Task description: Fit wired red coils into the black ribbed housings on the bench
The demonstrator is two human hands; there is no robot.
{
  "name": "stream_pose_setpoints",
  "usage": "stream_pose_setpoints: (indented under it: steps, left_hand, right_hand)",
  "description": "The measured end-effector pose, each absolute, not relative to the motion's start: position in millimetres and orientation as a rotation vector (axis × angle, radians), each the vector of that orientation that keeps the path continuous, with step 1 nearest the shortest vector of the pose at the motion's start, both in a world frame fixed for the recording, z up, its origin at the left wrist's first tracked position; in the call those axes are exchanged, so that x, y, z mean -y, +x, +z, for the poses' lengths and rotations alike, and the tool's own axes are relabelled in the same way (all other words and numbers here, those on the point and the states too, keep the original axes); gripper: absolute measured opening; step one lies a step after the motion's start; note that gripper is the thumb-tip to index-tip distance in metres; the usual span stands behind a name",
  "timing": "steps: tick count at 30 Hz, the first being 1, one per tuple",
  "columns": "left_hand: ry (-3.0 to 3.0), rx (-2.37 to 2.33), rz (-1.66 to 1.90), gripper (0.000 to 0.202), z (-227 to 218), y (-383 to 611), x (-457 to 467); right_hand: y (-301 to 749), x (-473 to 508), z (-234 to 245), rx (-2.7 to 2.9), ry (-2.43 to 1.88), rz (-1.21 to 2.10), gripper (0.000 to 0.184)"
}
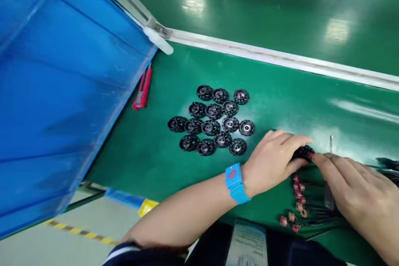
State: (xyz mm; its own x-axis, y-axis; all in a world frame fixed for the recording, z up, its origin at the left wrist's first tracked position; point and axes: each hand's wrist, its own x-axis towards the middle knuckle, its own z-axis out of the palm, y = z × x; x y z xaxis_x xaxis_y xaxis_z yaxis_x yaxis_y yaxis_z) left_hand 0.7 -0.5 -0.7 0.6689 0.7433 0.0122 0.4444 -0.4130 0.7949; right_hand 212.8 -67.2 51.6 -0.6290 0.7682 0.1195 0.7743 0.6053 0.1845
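- Left hand [269,160]: clamped on a black part [301,152] over the green table [156,166], long axis roughly crosswise, red end toward the right hand [355,181].
- Right hand: closed round a slim tool [331,146], metal tip pointing away from the wearer.

Fifteen laid-out discs [211,127], two hands [270,160]
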Motion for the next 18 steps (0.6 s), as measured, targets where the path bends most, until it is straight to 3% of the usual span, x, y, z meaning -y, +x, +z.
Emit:
stream_pose_setpoints:
  steps: [13, 18]
  left_hand:
    - [1.982, -0.854, 0.673, 0.033, -10.3, 4.1, 5.7]
    - [1.996, -0.861, 0.711, 0.023, -12.7, 3.3, 7.9]
  right_hand:
    - [191.2, 52.2, 66.3, 2.798, -1.449, -0.328, 0.027]
    - [208.5, 60.6, 65.7, 2.729, -1.412, -0.069, 0.031]
